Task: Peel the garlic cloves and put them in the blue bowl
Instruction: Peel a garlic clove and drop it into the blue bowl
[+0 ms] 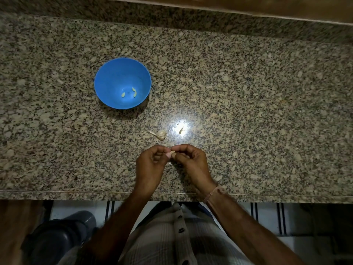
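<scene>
hands: my left hand [152, 159] and right hand [188, 157] pinch 1 clove [172, 153], peeling
bowl: blue bowl [107, 73] beyond clove, holds 3 peeled

Granite counter [248, 83]: blue bowl [114, 73] standing; garlic bulb [161, 134], peel scrap [181, 130] near each other.

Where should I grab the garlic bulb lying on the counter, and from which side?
Probably the rounded body of the garlic bulb, pinched from above across its width. It lies on its side on the counter, and its thin stalk, pointing left, looks too flimsy to hold.
</scene>
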